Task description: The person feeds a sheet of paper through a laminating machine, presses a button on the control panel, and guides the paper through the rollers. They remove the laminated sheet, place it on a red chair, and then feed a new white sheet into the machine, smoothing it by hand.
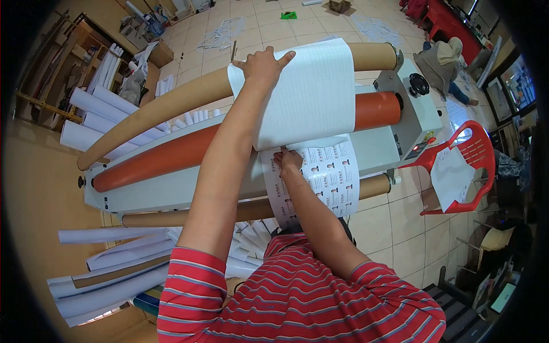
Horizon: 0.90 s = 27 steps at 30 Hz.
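Basically, left hand (262, 68) lies fingers spread, clenching nothing, on the white paper (311, 94) by the upper tube (374, 56), likely steadying it, while right hand (290, 162) curls where paper meets printed sheet (342, 171), draped below, probably keeping that edge put, pinch unclear.

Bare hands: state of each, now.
Left hand: open, spread on the white cylindrical roll.
Right hand: curled at the printed white sheet; grip cannot be told.
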Available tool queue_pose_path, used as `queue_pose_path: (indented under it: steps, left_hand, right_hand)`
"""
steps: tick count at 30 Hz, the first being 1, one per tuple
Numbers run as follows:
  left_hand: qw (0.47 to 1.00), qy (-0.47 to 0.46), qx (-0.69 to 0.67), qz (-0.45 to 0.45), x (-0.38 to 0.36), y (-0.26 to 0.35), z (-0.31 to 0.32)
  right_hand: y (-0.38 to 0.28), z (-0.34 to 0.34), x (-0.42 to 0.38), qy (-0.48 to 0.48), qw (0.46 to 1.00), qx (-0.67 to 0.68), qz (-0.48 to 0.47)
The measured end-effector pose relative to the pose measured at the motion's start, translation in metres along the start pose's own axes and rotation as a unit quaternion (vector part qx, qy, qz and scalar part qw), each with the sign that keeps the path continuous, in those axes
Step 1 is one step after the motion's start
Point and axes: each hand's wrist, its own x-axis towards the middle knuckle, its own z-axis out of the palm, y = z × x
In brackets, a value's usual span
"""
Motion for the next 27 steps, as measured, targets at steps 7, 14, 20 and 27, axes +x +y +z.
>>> queue_pose_path:
  steps: [7, 14, 20, 27]
  left_hand:
    - [1.000, -0.006, 0.000, 0.003, 0.000, -0.001, 0.000]
    - [1.000, -0.001, -0.010, 0.007, 0.004, -0.002, 0.003]
    - [1.000, 0.002, 0.000, -0.009, 0.006, -0.001, 0.005]
    - [1.000, -0.006, -0.001, 0.006, 0.002, -0.001, 0.001]
  right_hand:
    - [-0.005, 0.000, 0.000, -0.005, 1.000, 0.001, -0.005]
    - [0.001, -0.003, 0.007, -0.003, 1.000, -0.007, -0.005]
    - [-0.001, -0.002, 0.005, -0.002, 1.000, -0.006, -0.002]
    - [0.002, 0.000, 0.004, 0.008, 0.999, -0.002, -0.037]
